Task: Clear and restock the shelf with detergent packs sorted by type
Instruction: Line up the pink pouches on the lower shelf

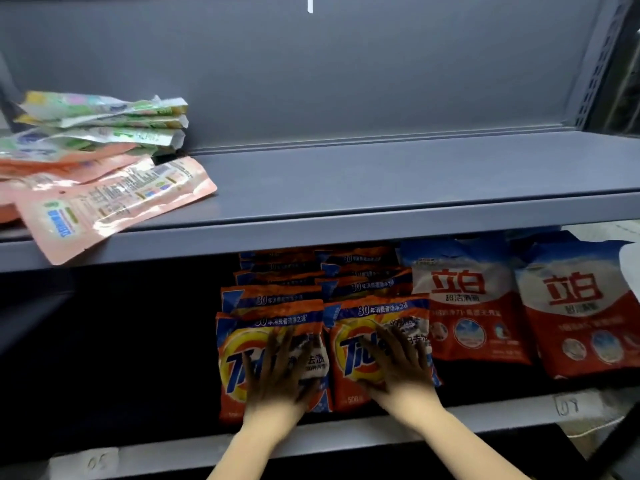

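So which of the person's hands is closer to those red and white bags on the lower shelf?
The right hand. It presses the orange pack right beside the nearest red and white bag. The left hand lies flat on another orange pack, further left.

Upper shelf (381, 216): I see bare board from the middle to the right end; a loose heap of pink and green pouches (104, 161) blocks the left end, one pouch overhanging the near edge.
Lower shelf (346, 441): dark open bay at left; two rows of orange Tide packs (349, 296) fill the middle, red-and-white packs (471, 306) touching them on the right.
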